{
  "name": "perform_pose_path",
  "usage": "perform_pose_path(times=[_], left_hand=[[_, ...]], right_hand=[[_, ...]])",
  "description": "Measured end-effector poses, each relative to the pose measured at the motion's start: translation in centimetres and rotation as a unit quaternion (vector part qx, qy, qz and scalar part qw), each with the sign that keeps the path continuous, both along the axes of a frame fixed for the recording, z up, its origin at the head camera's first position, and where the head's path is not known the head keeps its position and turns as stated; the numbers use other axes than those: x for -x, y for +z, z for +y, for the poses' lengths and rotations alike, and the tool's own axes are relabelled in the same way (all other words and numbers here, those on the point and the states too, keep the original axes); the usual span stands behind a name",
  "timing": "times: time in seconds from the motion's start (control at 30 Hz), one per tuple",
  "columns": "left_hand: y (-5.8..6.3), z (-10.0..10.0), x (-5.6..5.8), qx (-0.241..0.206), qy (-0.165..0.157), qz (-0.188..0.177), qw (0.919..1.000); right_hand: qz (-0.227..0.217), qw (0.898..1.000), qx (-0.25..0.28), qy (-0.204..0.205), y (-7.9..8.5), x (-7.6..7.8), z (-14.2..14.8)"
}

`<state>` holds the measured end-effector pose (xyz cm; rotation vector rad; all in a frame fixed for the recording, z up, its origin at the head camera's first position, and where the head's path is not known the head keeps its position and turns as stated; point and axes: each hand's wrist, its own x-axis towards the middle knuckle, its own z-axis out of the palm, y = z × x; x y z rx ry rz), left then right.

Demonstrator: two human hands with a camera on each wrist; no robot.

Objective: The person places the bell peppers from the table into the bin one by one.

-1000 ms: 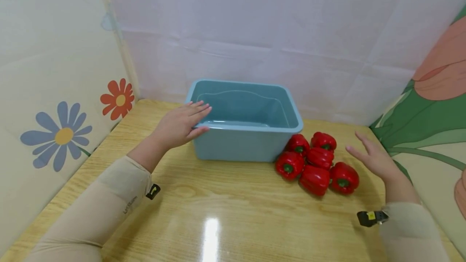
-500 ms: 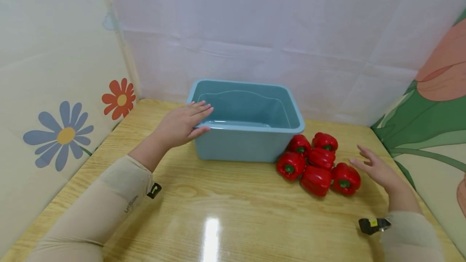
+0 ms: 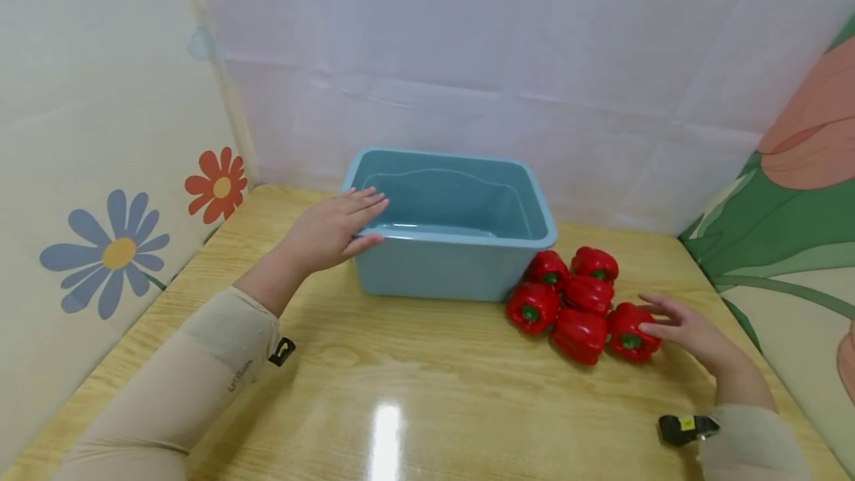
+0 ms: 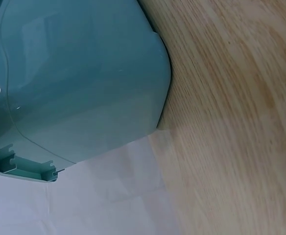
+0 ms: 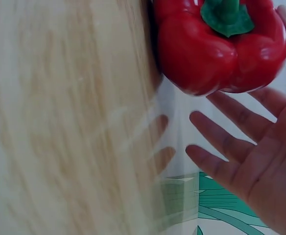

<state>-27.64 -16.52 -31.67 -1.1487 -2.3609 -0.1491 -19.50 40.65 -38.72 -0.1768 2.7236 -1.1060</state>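
Rightmost pepper (image 3: 626, 329) just left of my nearer right hand (image 3: 691, 335): spread, no grip. Left hand (image 3: 327, 232) flat on tub (image 3: 441, 269) rim.

A table nook screened off like a booth; home or workplace cannot be told.
A wooden table (image 3: 467, 392) stands against a creased whitish sheet (image 3: 467, 58), with flower-printed sheets (image 3: 100, 110) along both sides: a blue flower (image 3: 118, 252) and red flower (image 3: 222, 186) left, a pink flower (image 3: 811, 128) right.
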Motion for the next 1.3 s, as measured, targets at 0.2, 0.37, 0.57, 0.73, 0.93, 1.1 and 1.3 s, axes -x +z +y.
perform_pose_path(times=[0.2, 0.37, 0.57, 0.73, 0.93, 1.1, 1.3], left_hand=[[-0.1, -0.1, 0.0, -0.019, -0.012, 0.007, 0.9997], [-0.2, -0.3, 0.0, -0.029, -0.024, 0.016, 0.9992], [-0.8, -0.7, 0.0, -0.026, -0.057, 0.036, 0.9973], [-1.1, -0.8, 0.4, -0.039, -0.093, 0.073, 0.9923], [-1.1, -0.7, 0.5, -0.054, -0.101, 0.089, 0.9894], [-1.1, -0.5, 0.4, -0.058, -0.094, 0.091, 0.9897], [-1.3, -0.5, 0.4, -0.067, -0.094, 0.095, 0.9888]], right_hand=[[-0.004, 1.0, 0.015, 0.014, 0.0, -0.2, -0.1], [-0.02, 0.999, 0.044, 0.025, -0.3, -0.3, 0.1], [-0.037, 0.996, 0.061, 0.044, -0.6, -0.4, 0.5], [-0.041, 0.996, 0.059, 0.055, -0.7, -0.3, 0.7], [-0.047, 0.996, 0.053, 0.046, -0.8, -0.1, 0.9], [-0.044, 0.997, 0.052, 0.036, -1.2, 0.1, 1.3], [-0.032, 0.996, 0.069, 0.043, -1.5, 0.1, 1.4]])
